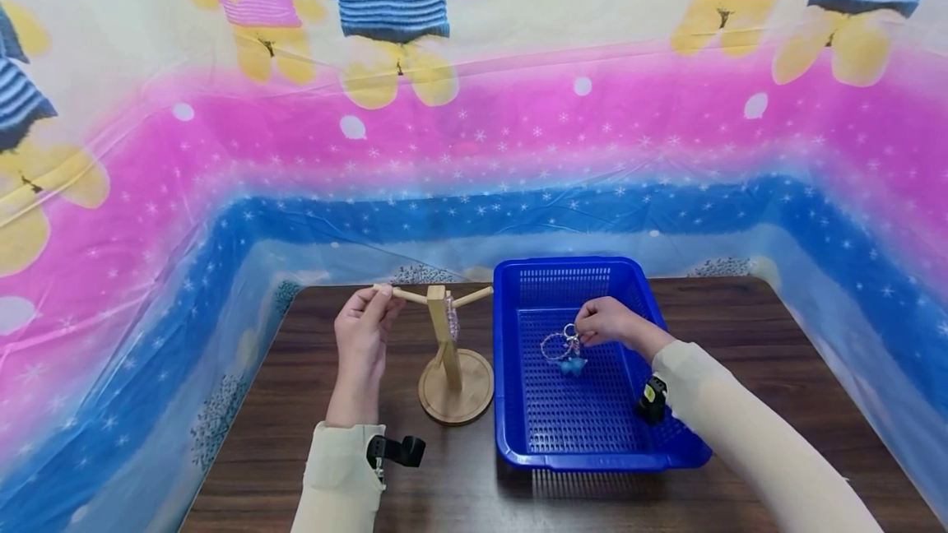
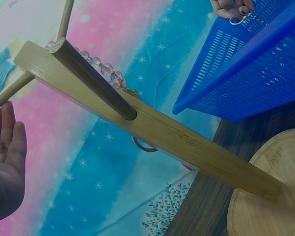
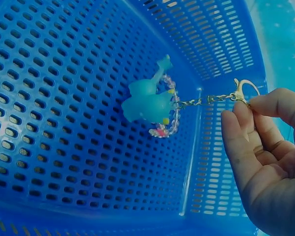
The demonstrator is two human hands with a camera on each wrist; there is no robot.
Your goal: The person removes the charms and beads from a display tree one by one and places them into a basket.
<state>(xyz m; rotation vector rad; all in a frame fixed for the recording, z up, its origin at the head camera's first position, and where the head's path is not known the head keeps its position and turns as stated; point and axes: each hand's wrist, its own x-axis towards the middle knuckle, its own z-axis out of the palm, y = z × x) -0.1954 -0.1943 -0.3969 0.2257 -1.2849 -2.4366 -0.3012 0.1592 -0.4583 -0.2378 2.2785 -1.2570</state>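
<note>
My left hand [image 1: 363, 331] pinches the end of a left-hand peg on a wooden stand [image 1: 448, 344], which stands upright on a round base. A bracelet of clear pinkish beads [image 2: 108, 70] hangs on the stand. Over the basket, my right hand [image 3: 272, 152] pinches a keychain by its gold clasp [image 3: 241, 91]. From its short chain hangs a translucent blue figure charm [image 3: 147, 102]. A loop of small beads [image 1: 551, 347] hangs beside the charm; whether it lies in front of or behind the basket floor's surface, apart or touching, I cannot tell.
A blue perforated plastic basket [image 1: 511, 442] stands right of the wooden stand, close to its base, on a dark wooden table [image 1: 748, 401]. A patterned cloth [image 1: 415, 220] hangs around the table's back and sides.
</note>
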